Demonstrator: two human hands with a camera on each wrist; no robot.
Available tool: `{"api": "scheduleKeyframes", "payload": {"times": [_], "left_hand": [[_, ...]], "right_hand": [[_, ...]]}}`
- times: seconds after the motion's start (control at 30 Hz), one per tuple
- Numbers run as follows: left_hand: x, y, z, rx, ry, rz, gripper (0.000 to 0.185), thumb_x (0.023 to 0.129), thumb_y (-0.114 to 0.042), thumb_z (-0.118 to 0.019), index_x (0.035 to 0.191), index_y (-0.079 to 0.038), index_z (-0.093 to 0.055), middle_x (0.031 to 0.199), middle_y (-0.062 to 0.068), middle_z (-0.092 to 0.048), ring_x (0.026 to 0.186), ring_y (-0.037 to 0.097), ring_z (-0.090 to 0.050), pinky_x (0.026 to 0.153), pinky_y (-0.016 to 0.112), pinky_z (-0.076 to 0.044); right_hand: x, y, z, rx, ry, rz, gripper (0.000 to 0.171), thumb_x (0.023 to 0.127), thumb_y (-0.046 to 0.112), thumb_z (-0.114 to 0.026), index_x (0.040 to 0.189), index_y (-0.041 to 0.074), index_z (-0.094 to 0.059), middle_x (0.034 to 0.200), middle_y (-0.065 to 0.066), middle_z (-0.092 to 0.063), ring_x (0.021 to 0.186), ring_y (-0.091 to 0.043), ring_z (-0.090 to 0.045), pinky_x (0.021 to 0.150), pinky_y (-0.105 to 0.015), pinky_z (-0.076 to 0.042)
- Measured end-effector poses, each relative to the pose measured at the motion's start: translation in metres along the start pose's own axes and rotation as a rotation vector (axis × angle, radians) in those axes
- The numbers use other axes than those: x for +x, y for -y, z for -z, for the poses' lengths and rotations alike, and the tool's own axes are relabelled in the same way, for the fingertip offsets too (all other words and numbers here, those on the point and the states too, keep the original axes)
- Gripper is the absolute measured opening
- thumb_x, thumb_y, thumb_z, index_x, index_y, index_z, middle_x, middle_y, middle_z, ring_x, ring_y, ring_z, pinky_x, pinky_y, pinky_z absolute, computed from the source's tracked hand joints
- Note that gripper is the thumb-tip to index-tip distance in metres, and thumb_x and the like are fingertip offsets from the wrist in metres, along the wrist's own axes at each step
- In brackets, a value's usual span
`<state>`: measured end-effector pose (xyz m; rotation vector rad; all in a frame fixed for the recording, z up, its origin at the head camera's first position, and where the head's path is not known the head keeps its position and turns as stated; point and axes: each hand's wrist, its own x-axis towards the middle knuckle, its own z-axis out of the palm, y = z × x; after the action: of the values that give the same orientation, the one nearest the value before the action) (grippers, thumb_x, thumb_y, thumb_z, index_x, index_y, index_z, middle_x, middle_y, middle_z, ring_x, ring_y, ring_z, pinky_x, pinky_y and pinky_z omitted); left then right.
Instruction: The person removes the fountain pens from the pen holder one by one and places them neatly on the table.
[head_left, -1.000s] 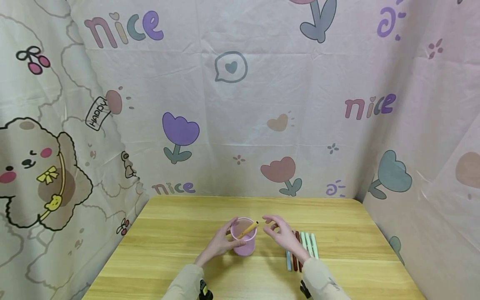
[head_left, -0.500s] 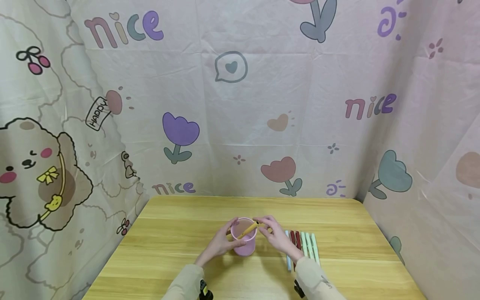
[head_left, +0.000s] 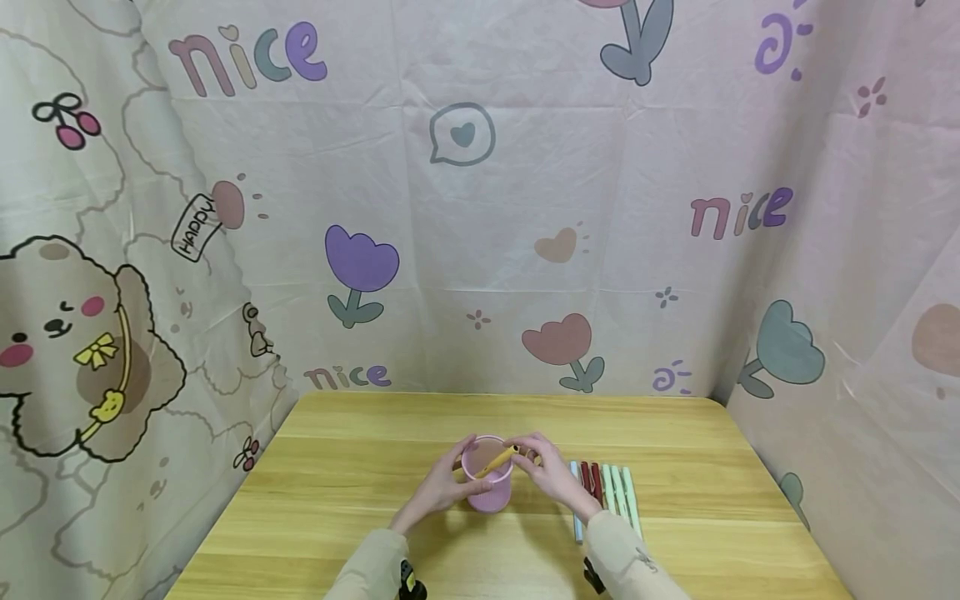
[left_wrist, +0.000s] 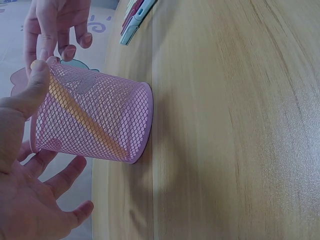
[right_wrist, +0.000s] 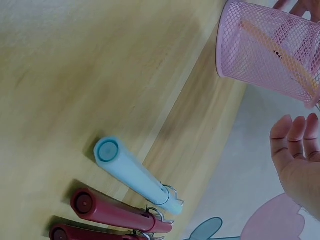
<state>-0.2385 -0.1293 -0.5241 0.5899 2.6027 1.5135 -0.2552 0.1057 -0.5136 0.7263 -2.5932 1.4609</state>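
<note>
My left hand (head_left: 442,486) holds a pink mesh pen cup (head_left: 491,498) near its rim, with the thumb on the near side and fingers spread around the far side. The cup stands upright on the wooden table. A single orange-yellow pen (head_left: 497,461) leans inside it; the mesh shows its lower end at the cup's base in the left wrist view. My right hand (head_left: 553,473) is at the right of the rim, thumb and index finger pinching the pen's top end. The right wrist view shows that hand (right_wrist: 297,150) with its other fingers loosely bent; the fingertips at the pen are hidden there.
Right of the cup, pens lie side by side on the table (head_left: 360,442): a light blue pen (head_left: 577,504), two dark red pens (head_left: 590,477) and several light green pens (head_left: 619,493). My right forearm overlaps their near ends. A printed curtain (head_left: 480,217) hangs behind the table.
My right hand has moved left from beside the cup to the pen's top end and now pinches it. The left hand and cup have stayed in place.
</note>
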Motion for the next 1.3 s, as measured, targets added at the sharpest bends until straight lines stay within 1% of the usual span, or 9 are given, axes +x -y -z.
{"api": "scheduleKeyframes", "payload": {"times": [0.27,0.37,0.47,0.57,0.8,0.93,1.03,1.17,1.3], "left_hand": [[0.0,0.0,0.0,0.002,-0.006,-0.007,0.093,0.085,-0.028,-0.082,0.155,0.003,-0.03,0.152,0.031,-0.044,0.132,0.058,-0.047,0.107,0.07,-0.043],[0.0,0.0,0.0,0.0,-0.004,-0.018,0.093,0.085,-0.028,-0.082,0.154,0.005,-0.029,0.151,0.031,-0.044,0.132,0.058,-0.047,0.107,0.07,-0.043],[0.0,0.001,0.0,-0.009,-0.002,-0.02,0.094,0.085,-0.028,-0.082,0.154,0.006,-0.029,0.151,0.032,-0.044,0.132,0.058,-0.047,0.107,0.07,-0.043],[0.0,0.001,0.0,-0.015,0.0,-0.019,0.093,0.085,-0.028,-0.082,0.155,0.005,-0.029,0.152,0.031,-0.044,0.132,0.059,-0.046,0.107,0.07,-0.043],[0.0,0.001,0.0,-0.018,-0.003,-0.028,0.093,0.085,-0.028,-0.082,0.154,0.005,-0.03,0.151,0.032,-0.044,0.131,0.059,-0.047,0.106,0.071,-0.042],[0.0,0.001,0.0,-0.007,-0.005,-0.033,0.092,0.085,-0.029,-0.081,0.154,0.005,-0.03,0.151,0.032,-0.045,0.131,0.059,-0.047,0.107,0.071,-0.042],[0.0,0.001,0.0,-0.009,-0.006,-0.026,0.093,0.085,-0.029,-0.081,0.154,0.005,-0.03,0.151,0.031,-0.045,0.133,0.058,-0.046,0.108,0.071,-0.042],[0.0,0.001,0.0,-0.01,-0.009,-0.024,0.093,0.085,-0.028,-0.082,0.154,0.004,-0.03,0.151,0.03,-0.045,0.133,0.058,-0.046,0.108,0.071,-0.041],[0.0,0.001,0.0,-0.017,-0.008,-0.02,0.093,0.084,-0.027,-0.082,0.155,0.004,-0.03,0.151,0.03,-0.045,0.134,0.057,-0.046,0.109,0.07,-0.041]], "right_hand": [[0.001,0.002,-0.002,-0.013,-0.013,-0.003,0.021,0.096,0.008,-0.064,0.115,0.002,-0.07,0.094,-0.007,-0.064,0.086,-0.018,-0.06,0.067,-0.016,-0.05],[0.001,0.002,-0.002,-0.015,-0.036,-0.005,0.019,0.096,0.007,-0.063,0.112,0.001,-0.07,0.094,-0.006,-0.065,0.085,-0.014,-0.059,0.07,-0.016,-0.051],[0.0,0.004,-0.002,-0.008,-0.067,-0.039,0.018,0.096,0.005,-0.062,0.111,0.002,-0.07,0.093,-0.005,-0.064,0.084,-0.009,-0.055,0.071,-0.016,-0.051],[-0.001,0.005,-0.002,0.019,-0.105,-0.077,0.016,0.095,0.005,-0.063,0.11,0.003,-0.071,0.09,-0.004,-0.062,0.082,-0.007,-0.052,0.069,-0.016,-0.049],[-0.001,0.006,0.0,0.142,-0.199,-0.138,0.016,0.095,0.002,-0.064,0.108,-0.002,-0.071,0.087,-0.007,-0.062,0.079,-0.006,-0.051,0.06,-0.013,-0.046],[-0.003,0.006,0.002,0.219,-0.225,-0.156,0.018,0.096,0.003,-0.063,0.111,-0.004,-0.069,0.087,-0.01,-0.06,0.071,-0.004,-0.049,0.052,-0.012,-0.044],[-0.005,0.007,0.003,0.257,-0.241,-0.173,0.02,0.096,0.006,-0.063,0.113,-0.002,-0.069,0.086,-0.012,-0.059,0.063,-0.005,-0.047,0.048,-0.013,-0.043],[-0.006,0.004,0.007,0.277,-0.269,-0.19,0.021,0.096,0.008,-0.064,0.114,-0.003,-0.069,0.08,-0.009,-0.058,0.06,-0.01,-0.051,0.05,-0.016,-0.046],[-0.007,0.001,0.012,0.319,-0.286,-0.204,0.023,0.098,0.007,-0.062,0.115,-0.007,-0.067,0.077,-0.003,-0.058,0.065,-0.013,-0.057,0.057,-0.02,-0.054]]}}
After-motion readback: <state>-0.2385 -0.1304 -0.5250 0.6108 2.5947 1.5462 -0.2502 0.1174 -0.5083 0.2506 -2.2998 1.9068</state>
